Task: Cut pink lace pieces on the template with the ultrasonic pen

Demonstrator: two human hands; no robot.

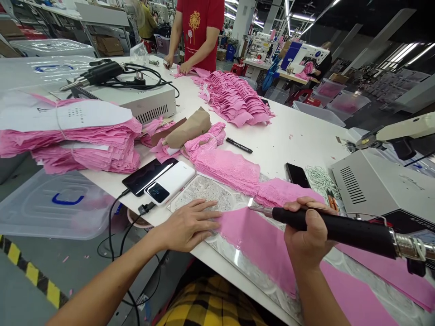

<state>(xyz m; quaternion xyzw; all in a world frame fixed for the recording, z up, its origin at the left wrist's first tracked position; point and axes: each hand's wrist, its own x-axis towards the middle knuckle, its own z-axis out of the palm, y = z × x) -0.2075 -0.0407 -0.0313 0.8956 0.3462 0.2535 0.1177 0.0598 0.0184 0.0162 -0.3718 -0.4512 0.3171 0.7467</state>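
— What has the right hand (307, 235) got?
— It is clenched round a black-handled metal-tipped cutting tool (333, 226), whose tip meets the flat pink fabric strip (258, 240) just left of the grip.
— And the left hand (190, 224)?
— It lies flat with fingers spread on the strip's end and clasps nothing.
— What crowds them?
— A pink lace band (234, 170) runs just beyond the tip, and a black phone (297, 174) sits past the knuckles. A white power bank (170, 183) lies beyond the left hand.

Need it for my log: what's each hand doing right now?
Left hand: open, flat at the edge of the pink fabric.
Right hand: closed on the black-handled tool.
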